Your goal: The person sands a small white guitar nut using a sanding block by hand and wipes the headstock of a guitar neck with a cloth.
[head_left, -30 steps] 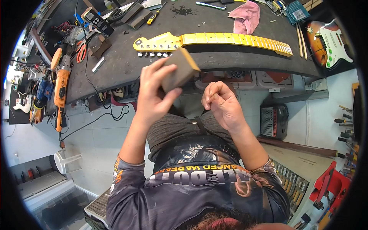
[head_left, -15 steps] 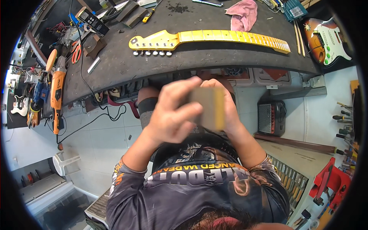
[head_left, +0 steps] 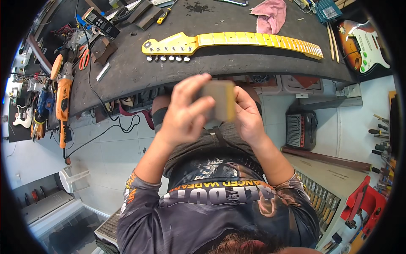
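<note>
A grey rectangular block with a yellow edge (head_left: 220, 100), which looks like a sanding sponge, is held above my lap, blurred by motion. My right hand (head_left: 249, 116) grips it at its yellow side, the fingers curled in. At its grey side, my left hand (head_left: 184, 112) has its fingers spread, the tips against or just over the block; the blur hides the exact contact. Beyond both hands, a glossy yellow guitar neck (head_left: 237, 39) lies on the dark workbench (head_left: 139, 76), headstock to the left, with several white-buttoned tuners along its near edge.
A pink cloth (head_left: 270, 17) and yellow screwdriver (head_left: 164, 17) lie toward the back. Orange-handled scissors (head_left: 84, 57) and an orange power tool (head_left: 64, 95) with a cord are at left. A sunburst guitar body (head_left: 361, 46) is at right. A small amplifier (head_left: 301, 130) stands below the bench.
The block has moved left and slightly up, turning so its yellow edge shows less broadly. Both hands have shifted a little; more of the right hand's fingers now show.
</note>
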A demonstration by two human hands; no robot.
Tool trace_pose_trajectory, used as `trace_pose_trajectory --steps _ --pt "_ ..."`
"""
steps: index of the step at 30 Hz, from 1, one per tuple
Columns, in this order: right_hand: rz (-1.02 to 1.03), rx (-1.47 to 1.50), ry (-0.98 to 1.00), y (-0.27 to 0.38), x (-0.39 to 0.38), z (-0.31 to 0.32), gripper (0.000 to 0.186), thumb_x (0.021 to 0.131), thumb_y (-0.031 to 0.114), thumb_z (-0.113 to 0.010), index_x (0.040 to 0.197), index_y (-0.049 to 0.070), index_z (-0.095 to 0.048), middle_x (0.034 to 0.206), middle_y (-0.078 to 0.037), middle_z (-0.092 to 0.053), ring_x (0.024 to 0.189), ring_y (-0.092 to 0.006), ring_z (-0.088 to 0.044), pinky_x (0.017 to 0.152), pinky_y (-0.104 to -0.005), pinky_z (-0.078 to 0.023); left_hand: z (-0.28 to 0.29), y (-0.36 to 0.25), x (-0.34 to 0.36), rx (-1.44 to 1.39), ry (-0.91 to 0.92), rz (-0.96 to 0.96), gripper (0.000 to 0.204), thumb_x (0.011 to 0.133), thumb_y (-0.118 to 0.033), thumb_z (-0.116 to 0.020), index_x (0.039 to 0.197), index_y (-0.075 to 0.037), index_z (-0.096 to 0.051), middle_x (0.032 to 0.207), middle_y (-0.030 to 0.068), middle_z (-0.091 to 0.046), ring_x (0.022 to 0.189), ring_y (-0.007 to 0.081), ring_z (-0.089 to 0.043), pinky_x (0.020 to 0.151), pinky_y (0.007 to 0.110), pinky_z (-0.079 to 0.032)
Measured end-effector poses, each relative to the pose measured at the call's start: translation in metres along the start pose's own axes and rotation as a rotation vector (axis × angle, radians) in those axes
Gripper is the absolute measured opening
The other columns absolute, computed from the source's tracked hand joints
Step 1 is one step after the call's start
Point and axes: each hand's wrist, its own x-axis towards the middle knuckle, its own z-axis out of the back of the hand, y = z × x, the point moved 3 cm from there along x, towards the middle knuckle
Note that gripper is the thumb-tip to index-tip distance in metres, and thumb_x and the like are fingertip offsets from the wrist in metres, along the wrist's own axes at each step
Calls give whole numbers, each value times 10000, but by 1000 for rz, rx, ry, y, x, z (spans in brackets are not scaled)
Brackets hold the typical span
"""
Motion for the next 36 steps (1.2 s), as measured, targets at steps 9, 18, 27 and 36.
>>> trace_pose_trajectory --steps 9,18,27,36 --pt "-68 -4 -87 9 -2 -14 170 1148 225 -575 1095 64 -594 998 -12 -604 901 -115 -593 849 -287 -482 -9 -14 3 -70 -9 -86 504 795 -4 -712 1287 -104 -668 1570 300 -546 1392 497 -562 1169 596 -451" --pt "76 -41 48 -1 -2 0 97 1137 153 -590 1141 57 -590 1077 -12 -578 933 -110 -577 895 -270 -485 -9 -34 7 -223 44 -87 530 849 -56 -679 1373 -126 -642 1558 335 -540 1392 510 -559 1150 598 -463" --pt "73 -147 106 17 -5 2 108 1136 134 -610 1179 42 -573 1131 -28 -567 997 -90 -577 896 -266 -489 3 -26 10 -58 -71 -66 667 745 -27 -715 1401 -131 -665 1567 324 -547 1346 489 -576 1151 578 -456" --pt "96 -286 -7 32 -10 -1 52 1125 59 -607 1157 24 -586 1107 -33 -572 985 -93 -584 865 -265 -505 18 -13 12 152 -123 18 667 732 -53 -714 1390 -163 -724 1537 280 -585 1295 453 -592 1113 559 -484"
